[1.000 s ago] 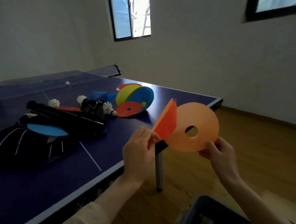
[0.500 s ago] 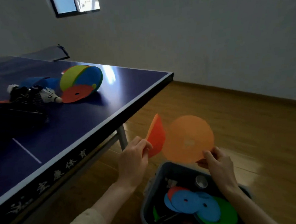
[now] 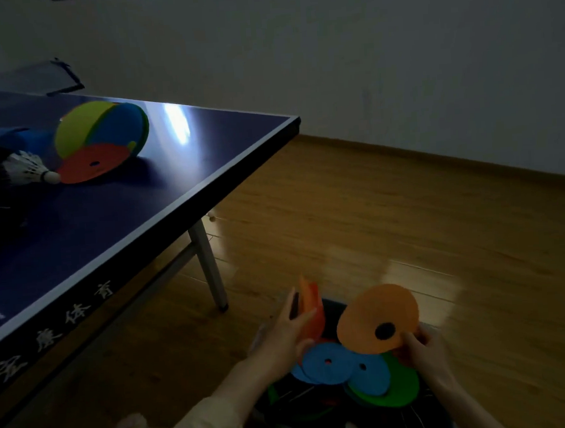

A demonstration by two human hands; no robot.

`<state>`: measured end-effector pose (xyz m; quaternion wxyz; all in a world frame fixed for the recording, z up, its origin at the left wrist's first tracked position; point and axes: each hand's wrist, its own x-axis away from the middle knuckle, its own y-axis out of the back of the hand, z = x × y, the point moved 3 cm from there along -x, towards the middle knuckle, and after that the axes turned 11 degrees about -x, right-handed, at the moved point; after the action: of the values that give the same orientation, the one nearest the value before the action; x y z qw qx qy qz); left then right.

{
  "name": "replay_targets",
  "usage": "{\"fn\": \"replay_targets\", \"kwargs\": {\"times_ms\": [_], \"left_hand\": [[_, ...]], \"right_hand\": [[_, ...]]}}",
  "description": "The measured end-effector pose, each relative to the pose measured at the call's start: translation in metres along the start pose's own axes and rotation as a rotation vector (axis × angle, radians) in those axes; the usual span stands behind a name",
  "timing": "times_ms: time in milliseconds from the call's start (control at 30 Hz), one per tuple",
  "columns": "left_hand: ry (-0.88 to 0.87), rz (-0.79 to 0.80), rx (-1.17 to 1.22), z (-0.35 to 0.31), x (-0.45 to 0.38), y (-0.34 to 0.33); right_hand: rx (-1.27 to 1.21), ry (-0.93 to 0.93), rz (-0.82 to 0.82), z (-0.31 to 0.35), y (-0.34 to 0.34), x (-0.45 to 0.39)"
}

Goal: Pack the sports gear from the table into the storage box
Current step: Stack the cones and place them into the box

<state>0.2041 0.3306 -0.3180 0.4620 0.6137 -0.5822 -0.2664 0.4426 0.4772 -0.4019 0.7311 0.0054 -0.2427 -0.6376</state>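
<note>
The storage box (image 3: 329,305) sits on the wooden floor (image 3: 407,222), just beside the leg of the blue worktop (image 3: 116,224). It is dark, and only part of its rim shows. Inside it lie two blue discs (image 3: 330,363), each with a small hole, on top of a green disc (image 3: 401,388). Some dark things lie under them, but they are too dim to make out.

The right hand (image 3: 425,354) holds a big orange disc (image 3: 376,317) over the box; its fingers pinch the disc at the lower edge. The left hand (image 3: 282,339) is over the left side of the box, with its fingers nearly straight against a red-orange disc (image 3: 311,308) that stands on its edge. I cannot tell if those fingers grip it or only press on it.

On the worktop lie a fan of coloured discs (image 3: 101,139), yellow-green, blue and red, and a white shuttlecock (image 3: 28,166) just beside them.

Half a second ago both hands held their discs higher, above the box. Now the hands are lower, and the discs are right down at the box. The left fingers were curled round the red-orange disc then, and now they are straighter. The blue and green discs in the box lie as they did.
</note>
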Motion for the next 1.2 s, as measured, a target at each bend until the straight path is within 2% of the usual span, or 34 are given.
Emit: {"fn": "replay_targets", "kwargs": {"times_ms": [100, 233, 400, 600, 700, 900, 1000, 1100, 1200], "left_hand": [[0.027, 0.092, -0.044, -0.001, -0.001, -0.016], [0.047, 0.09, -0.033, 0.005, 0.003, -0.018], [0.116, 0.025, 0.03, 0.017, 0.003, -0.011], [0.093, -0.074, 0.053, 0.018, 0.004, 0.014], [0.131, -0.195, 0.015, 0.025, 0.006, 0.045], [0.093, -0.732, -0.128, 0.042, 0.032, 0.17], [0.104, -0.924, -0.162, 0.067, 0.052, 0.233], [0.247, -0.951, -0.252, 0.106, 0.06, 0.268], [0.484, -0.809, -0.274, 0.15, 0.062, 0.277]], "right_hand": [[0.039, -0.115, 0.006, -0.023, 0.001, -0.004], [0.143, -0.214, -0.026, -0.04, 0.002, -0.005], [0.101, -0.146, 0.028, 0.009, -0.019, 0.021], [0.137, -0.034, 0.193, 0.067, -0.081, 0.037], [0.123, 0.072, 0.334, 0.113, -0.123, 0.05], [-0.199, 0.405, 0.539, 0.24, -0.197, 0.09], [-0.314, 0.569, 0.625, 0.303, -0.227, 0.123], [-0.349, 0.616, 0.691, 0.343, -0.256, 0.144], [-0.276, 0.684, 0.718, 0.367, -0.284, 0.152]]}}
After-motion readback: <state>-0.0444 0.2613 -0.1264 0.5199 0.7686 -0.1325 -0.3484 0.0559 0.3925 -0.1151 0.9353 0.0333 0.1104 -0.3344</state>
